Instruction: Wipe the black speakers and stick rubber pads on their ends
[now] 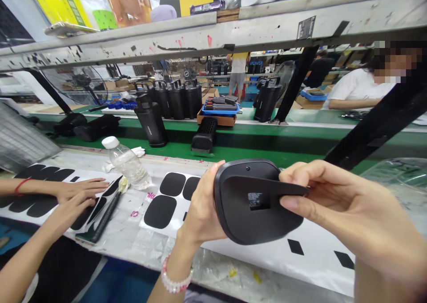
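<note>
Held above the counter (133,238), a black casing (248,225) sits clamped in the left hand (200,205) while the right hand (350,209) pinches the edge of a thin pad (291,188) on its face; a slipping pinch could leave the pad creased or crooked.

Large pale letters ending in "CL" stand on the orange glossy packet (128,3). The white label (258,201) on the black rounded plastic panel (240,223) and the black sticker (306,27) on the grey shelf rail (200,38) are illegible.
</note>
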`<state>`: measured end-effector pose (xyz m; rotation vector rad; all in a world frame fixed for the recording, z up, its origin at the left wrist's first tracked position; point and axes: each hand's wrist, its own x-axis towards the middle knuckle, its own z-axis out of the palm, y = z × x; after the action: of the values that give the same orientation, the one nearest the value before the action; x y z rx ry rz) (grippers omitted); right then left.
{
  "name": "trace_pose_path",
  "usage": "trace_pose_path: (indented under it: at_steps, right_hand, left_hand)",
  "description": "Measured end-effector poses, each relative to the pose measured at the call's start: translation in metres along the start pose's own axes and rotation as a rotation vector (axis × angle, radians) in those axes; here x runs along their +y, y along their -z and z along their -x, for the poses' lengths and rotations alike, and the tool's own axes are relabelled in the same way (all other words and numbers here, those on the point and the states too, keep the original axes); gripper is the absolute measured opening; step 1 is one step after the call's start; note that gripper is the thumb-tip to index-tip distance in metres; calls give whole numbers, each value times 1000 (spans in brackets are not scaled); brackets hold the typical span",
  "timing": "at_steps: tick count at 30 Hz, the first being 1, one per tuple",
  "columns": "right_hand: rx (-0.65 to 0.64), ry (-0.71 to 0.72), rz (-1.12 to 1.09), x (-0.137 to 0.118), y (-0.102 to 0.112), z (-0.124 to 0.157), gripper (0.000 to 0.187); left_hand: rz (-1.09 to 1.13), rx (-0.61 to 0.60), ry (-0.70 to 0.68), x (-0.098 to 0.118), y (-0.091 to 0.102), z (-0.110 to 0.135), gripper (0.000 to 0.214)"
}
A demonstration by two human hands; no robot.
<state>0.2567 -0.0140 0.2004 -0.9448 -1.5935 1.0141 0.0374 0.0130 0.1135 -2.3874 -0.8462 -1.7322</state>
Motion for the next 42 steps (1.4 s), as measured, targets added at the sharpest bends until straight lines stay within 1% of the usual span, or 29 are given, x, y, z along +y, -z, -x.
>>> trace_pose_path:
  at_steps: [7, 12, 18, 22, 26, 30, 34, 37, 40, 42]
  right_hand:
    - [11, -31, 28, 1, 1, 1, 23]
    - [23, -34, 76, 3, 3, 0, 25]
    - [20, -66, 150, 3, 6, 2, 26]
    - [35, -92, 192, 4, 6, 2, 29]
    - [22, -126, 216, 4, 5, 0, 30]
    - [30, -134, 258, 0, 2, 2, 31]
    - [64, -116, 326, -6, -3, 3, 33]
    - [104, -84, 388, -6, -7, 4, 34]
    - [190, -30, 477, -3, -12, 6, 35]
    - [254, 23, 578, -2, -16, 9, 34]
  left_hand:
    - [-7, 4, -12, 0, -2, 2, 106]
    - [-13, -23, 25, 1, -2, 4, 107]
    - [-35, -21, -13, 1, -1, 2, 105]
    - [-38, -5, -13, 1, -2, 3, 106]
    - [-20, 4, -11, 0, -4, 5, 106]
    - [15, 31, -16, -2, -7, 6, 104]
    - [65, 38, -5, -2, -7, 6, 103]
    - [61, 32, -1, -1, -6, 6, 106]
    - [26, 28, -12, 0, -4, 6, 105]
    - [12, 31, -22, 1, -4, 6, 100]
